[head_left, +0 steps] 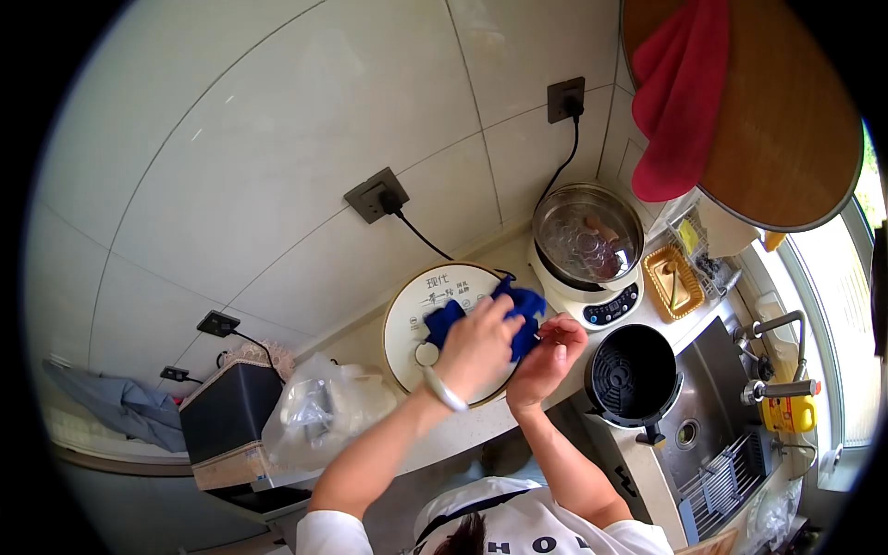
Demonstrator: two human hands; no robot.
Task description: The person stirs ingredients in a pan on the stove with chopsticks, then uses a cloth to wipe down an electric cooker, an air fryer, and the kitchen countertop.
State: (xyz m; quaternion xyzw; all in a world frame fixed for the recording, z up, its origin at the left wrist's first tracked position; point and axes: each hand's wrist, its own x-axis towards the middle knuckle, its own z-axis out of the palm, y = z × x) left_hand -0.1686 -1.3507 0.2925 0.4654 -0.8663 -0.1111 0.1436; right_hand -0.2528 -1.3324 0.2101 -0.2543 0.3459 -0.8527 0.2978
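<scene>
My left hand (479, 344), with a white bangle (445, 389) at its wrist, is pressed onto a blue cloth (524, 306). Its fingers are bent into the cloth and smeared by motion. The cloth lies bunched on a round white appliance top (403, 319) with a gold rim, Chinese print and a small round knob (426, 353). Beside the cloth, at the right edge of that top, is my right hand (548, 363), palm turned up and fingers curled in toward the thumb. What those fingers hold, if anything, is hidden.
To the right stand a glass-lidded electric pot (588, 236), a black air fryer basket (633, 375), a gold tray (673, 282) and a sink (692, 407). On the left are a plastic bag (319, 407) and a dark box (231, 407). A cord (424, 237) runs from the wall socket.
</scene>
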